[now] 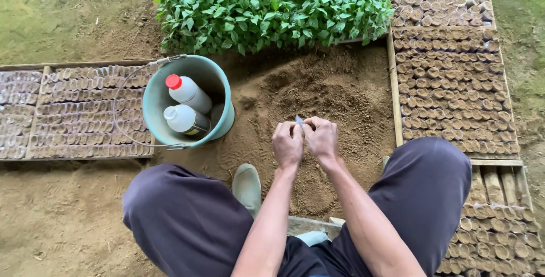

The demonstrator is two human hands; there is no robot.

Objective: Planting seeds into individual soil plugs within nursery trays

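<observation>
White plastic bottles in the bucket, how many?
2. One white plastic bottle with a red cap lies toward the back of the teal plastic bucket; one with a white cap lies in front. More could be hidden beneath.

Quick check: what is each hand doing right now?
Left hand: closed, pinching the small clear sleeve.
Right hand: closed, pinching the same sleeve.

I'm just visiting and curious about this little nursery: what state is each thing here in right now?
Left hand: fingers pinched on a small clear bag.
Right hand: pinched on the same bag.
Bucket: upright, holding two bottles.
Red-capped bottle: capped, leaning.
White-capped bottle: capped, leaning.
Seedlings: green, leafy, dense.
Small pots: filled with soil, packed in rows, no sprouts visible.
Soil heap: loose, piled.
</observation>
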